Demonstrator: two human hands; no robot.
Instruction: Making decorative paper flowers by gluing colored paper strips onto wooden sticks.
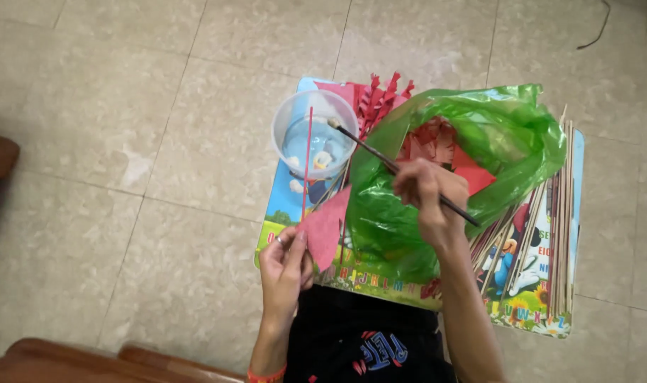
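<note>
My right hand [431,202] pinches a thin brush [401,172], tip in the clear cup [314,135] at the counter's [577,234] far-left corner; left hand [284,264] fingers grip a red stick [307,159] with red paper [327,227]. Risk — a nudged cup could tip and spill.

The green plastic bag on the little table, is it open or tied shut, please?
Open: the green plastic bag gapes at its mouth, with red paper pieces visible inside.

Left hand [286,254] pinched shut, raised; right hand [428,193] fisted, knuckles up.
</note>
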